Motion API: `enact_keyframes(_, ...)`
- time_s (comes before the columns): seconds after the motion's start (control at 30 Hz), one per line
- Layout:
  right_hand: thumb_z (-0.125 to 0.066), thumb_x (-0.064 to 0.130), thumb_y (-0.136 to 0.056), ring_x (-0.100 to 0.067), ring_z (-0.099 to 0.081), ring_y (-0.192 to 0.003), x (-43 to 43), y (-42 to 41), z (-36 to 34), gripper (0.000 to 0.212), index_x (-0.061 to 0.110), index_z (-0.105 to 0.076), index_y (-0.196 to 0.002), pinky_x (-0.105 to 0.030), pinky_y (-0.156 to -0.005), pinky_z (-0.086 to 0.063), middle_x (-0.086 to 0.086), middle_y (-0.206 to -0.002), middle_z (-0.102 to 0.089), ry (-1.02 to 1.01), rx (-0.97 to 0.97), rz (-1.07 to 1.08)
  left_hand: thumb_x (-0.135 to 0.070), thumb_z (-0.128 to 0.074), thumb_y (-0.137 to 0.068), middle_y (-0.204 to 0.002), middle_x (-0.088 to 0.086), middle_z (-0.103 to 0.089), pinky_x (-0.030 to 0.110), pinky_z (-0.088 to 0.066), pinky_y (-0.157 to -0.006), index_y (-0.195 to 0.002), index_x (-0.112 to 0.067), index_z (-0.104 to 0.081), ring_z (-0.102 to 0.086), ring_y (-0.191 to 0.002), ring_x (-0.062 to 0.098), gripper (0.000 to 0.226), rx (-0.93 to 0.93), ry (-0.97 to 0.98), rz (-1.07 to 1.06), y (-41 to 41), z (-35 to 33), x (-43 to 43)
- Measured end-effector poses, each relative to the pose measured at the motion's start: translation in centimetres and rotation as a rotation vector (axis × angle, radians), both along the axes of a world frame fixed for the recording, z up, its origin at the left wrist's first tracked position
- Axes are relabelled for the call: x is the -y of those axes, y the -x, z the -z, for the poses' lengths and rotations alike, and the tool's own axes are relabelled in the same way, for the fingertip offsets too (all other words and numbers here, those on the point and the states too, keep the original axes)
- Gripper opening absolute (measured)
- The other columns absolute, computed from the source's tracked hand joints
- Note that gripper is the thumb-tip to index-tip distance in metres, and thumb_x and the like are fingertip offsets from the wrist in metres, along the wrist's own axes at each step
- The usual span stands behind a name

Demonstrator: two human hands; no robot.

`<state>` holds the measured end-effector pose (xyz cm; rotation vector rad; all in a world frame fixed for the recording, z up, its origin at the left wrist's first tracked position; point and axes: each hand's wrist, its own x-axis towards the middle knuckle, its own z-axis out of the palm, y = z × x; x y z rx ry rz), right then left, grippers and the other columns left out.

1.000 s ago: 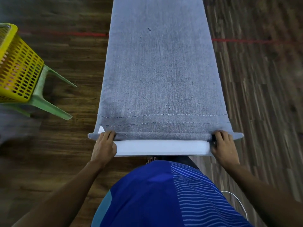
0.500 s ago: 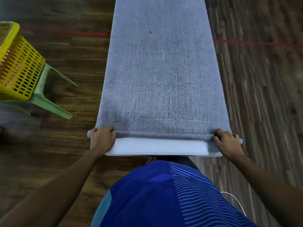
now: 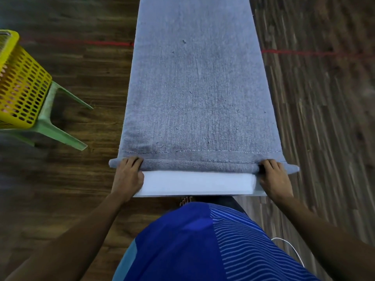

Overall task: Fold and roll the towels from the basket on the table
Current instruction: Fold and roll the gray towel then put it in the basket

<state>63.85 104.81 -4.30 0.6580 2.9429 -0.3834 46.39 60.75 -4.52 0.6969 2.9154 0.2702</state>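
Head view, looking pretty much straight down: a grey towel (image 3: pixel 198 88) is spread lengthwise along a narrow white bench (image 3: pixel 198 183), so nearly the whole top is covered and only a bare white strip is left at the near edge. The towel's near end is rolled into a thin tube that is laid across the bench just behind that strip, with both tips of the roll poking out a bit past the bench's left and right edges.

The left grip (image 3: pixel 127 175) is curled over the roll by the near left corner, fingers on top and thumb tucked against the near side, so the roll is pinched there. The right grip (image 3: pixel 274 177) is hooked over the roll by the near right corner, fingers curled on top of it.

Two stitched hem lines can be seen across the towel just beyond the roll.

Off past the bench's left edge, a yellow basket (image 3: pixel 20 86) full of holes is perched on a green plastic stool (image 3: pixel 58 130), well apart from the bench. Something pinkish is glimpsed through the holes, too blurred to be made out. Dark wood floor (image 3: pixel 60 199) is seen all around, crossed by a red line (image 3: pixel 101 43). The bottom of the view is filled by a blue shirt (image 3: pixel 203 240).
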Motion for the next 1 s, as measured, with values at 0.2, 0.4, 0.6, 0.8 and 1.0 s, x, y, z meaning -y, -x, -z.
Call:
enact_keyframes(0.2, -0.052, 0.014, -0.086, -0.032, -0.056, -0.093, -1.2, 1.0, -1.0, 0.026, 0.016, -0.068, -0.108, -0.046, -0.086, -0.038, -0.007, -0.101, -0.068, -0.024, 0.089, -0.046, -0.027, -0.041, -0.081, -0.09, 0.003, -0.071, 0.045, -0.035, -0.098, -0.09, -0.014, -0.072, -0.058, -0.09, 0.025, 0.035, -0.068, 0.065, -0.023, 1.1, -0.9, 0.2)
enact_keyframes(0.4, -0.053, 0.026, -0.09, -0.027, -0.05, -0.107, -1.7, 3.0, -1.9, 0.018, 0.025, -0.068, -0.101, -0.044, -0.096, -0.025, -0.003, -0.104, -0.066, 0.019, 0.188, 0.04, -0.022, -0.049, -0.088, -0.084, 0.005, -0.067, 0.051, -0.027, -0.097, -0.08, -0.016, -0.063, -0.058, -0.088, 0.026, 0.017, 0.003, 0.205, -0.168, 1.4, -1.0, -0.8)
enact_keyframes(0.6, -0.059, -0.008, -0.079, -0.039, -0.051, -0.081, -1.1, 2.5, -0.9, 0.014, 0.001, -0.062, -0.089, -0.049, -0.074, -0.045, -0.017, -0.089, -0.051, 0.09, -0.086, 0.022, 0.001, -0.063, -0.077, -0.093, 0.014, -0.057, 0.049, -0.038, -0.081, -0.094, -0.006, -0.06, -0.052, -0.087, 0.035, 0.018, -0.056, -0.024, -0.098, 1.3, -0.4, -1.3)
enact_keyframes(0.8, -0.067, -0.008, -0.069, -0.038, -0.053, -0.09, -0.1, 1.4, -0.3, 0.039, 0.001, -0.059, -0.107, -0.052, -0.08, -0.047, -0.017, -0.104, -0.061, -0.02, 0.001, -0.058, 0.001, -0.068, -0.071, -0.109, 0.015, -0.059, 0.047, -0.048, -0.08, -0.112, -0.003, -0.06, -0.055, -0.095, 0.033, 0.042, 0.04, -0.049, 0.016, 0.2, 0.3, -0.6)
enact_keyframes(1.0, -0.056, 0.016, -0.087, -0.035, -0.056, -0.096, -1.0, 3.0, -1.6, 0.023, 0.011, -0.069, -0.105, -0.046, -0.086, -0.039, -0.011, -0.101, -0.069, -0.058, 0.079, -0.034, -0.021, -0.044, -0.081, -0.079, 0.005, -0.064, 0.046, -0.044, -0.082, -0.083, -0.012, -0.064, -0.058, -0.076, 0.027, 0.022, 0.022, -0.01, -0.018, 1.2, -1.3, -1.1)
